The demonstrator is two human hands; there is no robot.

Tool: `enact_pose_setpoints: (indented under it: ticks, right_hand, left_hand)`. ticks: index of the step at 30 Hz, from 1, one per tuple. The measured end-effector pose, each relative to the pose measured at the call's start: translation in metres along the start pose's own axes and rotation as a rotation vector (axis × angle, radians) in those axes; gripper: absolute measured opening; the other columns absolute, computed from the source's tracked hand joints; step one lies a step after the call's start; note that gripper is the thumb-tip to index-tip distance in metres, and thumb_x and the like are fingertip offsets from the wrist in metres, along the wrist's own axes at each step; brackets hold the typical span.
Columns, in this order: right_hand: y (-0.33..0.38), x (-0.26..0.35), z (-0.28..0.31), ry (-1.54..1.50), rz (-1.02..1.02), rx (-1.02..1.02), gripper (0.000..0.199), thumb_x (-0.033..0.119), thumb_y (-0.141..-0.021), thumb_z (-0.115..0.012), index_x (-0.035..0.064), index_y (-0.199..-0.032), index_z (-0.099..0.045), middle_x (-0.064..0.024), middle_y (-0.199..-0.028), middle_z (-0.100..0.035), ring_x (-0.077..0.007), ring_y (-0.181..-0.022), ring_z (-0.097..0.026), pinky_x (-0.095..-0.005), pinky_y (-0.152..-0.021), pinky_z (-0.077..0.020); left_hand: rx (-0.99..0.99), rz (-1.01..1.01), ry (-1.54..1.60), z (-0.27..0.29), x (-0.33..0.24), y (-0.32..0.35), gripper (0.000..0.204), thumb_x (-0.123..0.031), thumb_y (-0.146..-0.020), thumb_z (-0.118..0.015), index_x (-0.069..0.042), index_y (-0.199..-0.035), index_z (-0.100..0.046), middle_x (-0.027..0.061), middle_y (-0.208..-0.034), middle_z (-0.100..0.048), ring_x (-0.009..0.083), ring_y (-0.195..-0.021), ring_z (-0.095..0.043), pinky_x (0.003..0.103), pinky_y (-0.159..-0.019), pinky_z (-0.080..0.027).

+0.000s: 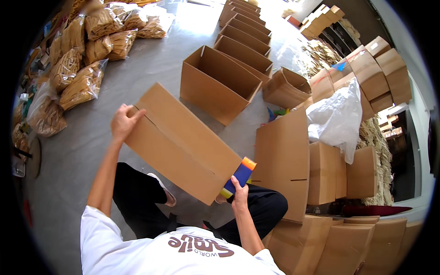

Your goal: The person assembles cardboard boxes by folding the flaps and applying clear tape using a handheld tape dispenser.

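A cardboard box point(183, 142) is held tilted over my lap, with a seam running along the middle of the face turned up. My left hand point(124, 123) grips its far left end, thumb on top and fingers around the edge. In my right hand point(239, 195) is a blue tape dispenser point(242, 176) with an orange front end and some yellow below. It is at the box's near right end, close to the seam; whether tape is stuck there I cannot make out.
A row of open cardboard boxes point(217, 82) stretches away ahead. Flattened cartons point(282, 156) stand at my right, near a white plastic sheet point(337, 114) and stacked boxes point(366, 68). Clear bags of tan strips point(85, 85) are piled at the far left on the grey floor point(142, 62).
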State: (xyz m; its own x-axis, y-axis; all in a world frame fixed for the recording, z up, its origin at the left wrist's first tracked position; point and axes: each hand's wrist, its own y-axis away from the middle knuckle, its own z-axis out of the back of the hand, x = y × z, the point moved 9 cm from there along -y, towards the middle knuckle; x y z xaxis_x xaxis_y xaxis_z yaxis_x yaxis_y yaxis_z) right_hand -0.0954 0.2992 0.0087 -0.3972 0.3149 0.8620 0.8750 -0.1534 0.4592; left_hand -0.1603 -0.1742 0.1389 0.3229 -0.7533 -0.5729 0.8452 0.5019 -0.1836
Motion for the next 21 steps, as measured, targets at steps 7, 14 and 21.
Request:
enact_pose_setpoints:
  ticks: [7, 14, 21]
  right_hand:
    - [0.058, 0.146, -0.014, 0.125, 0.66, -0.096, 0.037, 0.008, -0.08, -0.067, -0.0027, -0.111, -0.05, -0.0072, -0.097, -0.06, -0.0147, -0.087, -0.058, -0.0285, -0.081, -0.0453]
    - [0.057, 0.199, 0.038, 0.388, 0.812, -0.209, 0.038, 0.016, -0.078, -0.071, -0.0009, -0.106, -0.05, -0.0108, -0.09, -0.064, -0.0213, -0.079, -0.063, -0.0306, -0.073, -0.048]
    - [0.088, 0.254, 0.138, 1.354, 0.717, -0.824, 0.053, 0.033, -0.074, -0.071, -0.0059, -0.098, -0.046, -0.0207, -0.067, -0.061, -0.0377, -0.065, -0.062, -0.0418, -0.059, -0.0493]
  left_hand:
    - [-0.412, -0.261, 0.636, 0.088, -0.026, 0.008, 0.047, -0.028, -0.079, -0.069, -0.001, -0.114, -0.054, 0.0082, -0.109, -0.056, 0.0184, -0.1, -0.054, 0.031, -0.088, -0.04]
    - [-0.182, -0.016, 0.859, -0.046, -0.011, 0.044, 0.075, -0.021, -0.081, -0.066, -0.009, -0.141, -0.021, 0.0158, -0.137, -0.034, 0.0277, -0.125, -0.035, 0.041, -0.103, -0.028]
    - [0.548, 0.192, 0.805, -0.208, -0.049, 0.107, 0.101, -0.026, -0.075, -0.072, -0.019, -0.145, 0.001, 0.021, -0.145, -0.021, 0.0337, -0.132, -0.026, 0.044, -0.105, -0.026]
